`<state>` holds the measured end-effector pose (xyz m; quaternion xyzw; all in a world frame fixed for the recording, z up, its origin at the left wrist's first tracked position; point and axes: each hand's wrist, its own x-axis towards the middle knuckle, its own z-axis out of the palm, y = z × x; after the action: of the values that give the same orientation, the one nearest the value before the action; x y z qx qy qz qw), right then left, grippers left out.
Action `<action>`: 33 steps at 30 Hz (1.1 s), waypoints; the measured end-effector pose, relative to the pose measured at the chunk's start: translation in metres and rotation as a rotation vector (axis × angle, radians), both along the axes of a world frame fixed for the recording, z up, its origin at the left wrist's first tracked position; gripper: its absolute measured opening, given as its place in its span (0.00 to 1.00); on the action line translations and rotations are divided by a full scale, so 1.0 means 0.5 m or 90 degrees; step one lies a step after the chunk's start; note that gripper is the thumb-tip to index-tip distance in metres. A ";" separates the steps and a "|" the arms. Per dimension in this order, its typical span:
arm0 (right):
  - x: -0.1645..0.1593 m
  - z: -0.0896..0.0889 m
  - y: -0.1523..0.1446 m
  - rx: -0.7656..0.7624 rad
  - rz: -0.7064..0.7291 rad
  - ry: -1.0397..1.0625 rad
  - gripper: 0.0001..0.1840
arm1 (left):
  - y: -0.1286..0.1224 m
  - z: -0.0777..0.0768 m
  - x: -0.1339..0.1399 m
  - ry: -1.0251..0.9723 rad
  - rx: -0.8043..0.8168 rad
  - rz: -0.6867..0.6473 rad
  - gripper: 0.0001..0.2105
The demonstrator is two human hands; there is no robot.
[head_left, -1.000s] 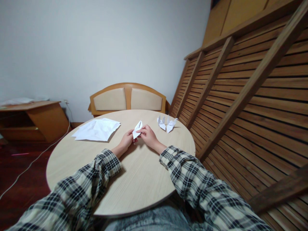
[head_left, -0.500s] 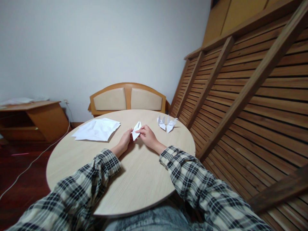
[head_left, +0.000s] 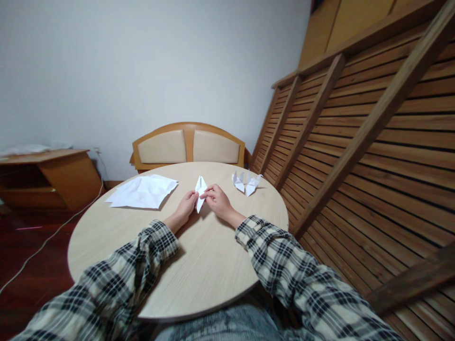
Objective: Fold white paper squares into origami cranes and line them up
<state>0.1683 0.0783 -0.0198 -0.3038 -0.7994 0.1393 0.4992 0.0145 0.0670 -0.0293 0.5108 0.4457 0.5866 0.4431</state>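
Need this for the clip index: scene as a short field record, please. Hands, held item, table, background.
left hand: holds folded white paper at its left side
right hand: fingertips on the same piece, right side
held shape: narrow, pointed at both ends
table: round, light wood top
table left: overlapping white sheets, creased
table far right: folded paper figures, standing
background: padded headboard, slatted wooden panel, wall

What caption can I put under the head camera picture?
Left hand and right hand hold folded paper at a round table, between white sheets and paper birds.
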 end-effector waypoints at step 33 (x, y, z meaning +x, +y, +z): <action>0.005 -0.007 0.011 -0.227 -0.060 0.032 0.20 | -0.021 0.013 0.010 0.140 0.084 -0.004 0.12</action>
<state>0.1706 0.0837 -0.0231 -0.4207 -0.7344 0.2626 0.4633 0.0194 0.0566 -0.0229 0.6017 0.4502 0.5537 0.3586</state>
